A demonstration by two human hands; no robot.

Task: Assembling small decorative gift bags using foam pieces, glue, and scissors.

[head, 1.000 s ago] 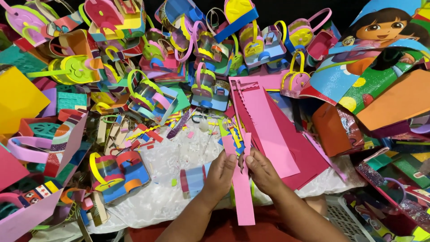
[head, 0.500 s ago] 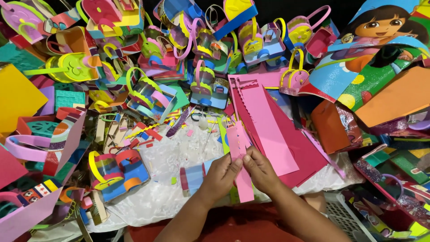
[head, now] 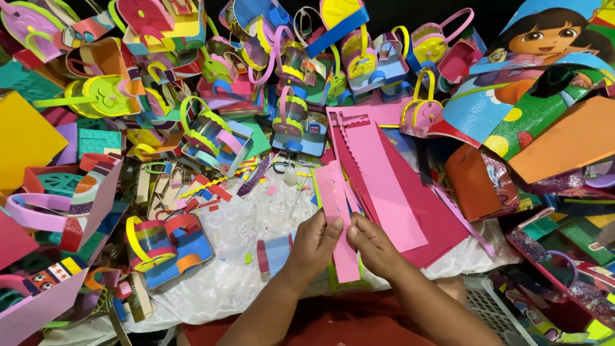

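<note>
Both hands meet low at the middle of the surface, closed on one pink strip (head: 338, 218): the left hand (head: 314, 243) pinches its left edge with thumb and fingers, the right hand (head: 371, 243) its right edge. A second ago the strip hung lower, its end down past the wrists; now it has been drawn up and sits more upright between the fingers, which suggests it is being worked along its length. Just beyond lie pink sheets (head: 391, 186) on a white cloth (head: 224, 256). Farther back, small foam baskets (head: 301, 70) are heaped.
</note>
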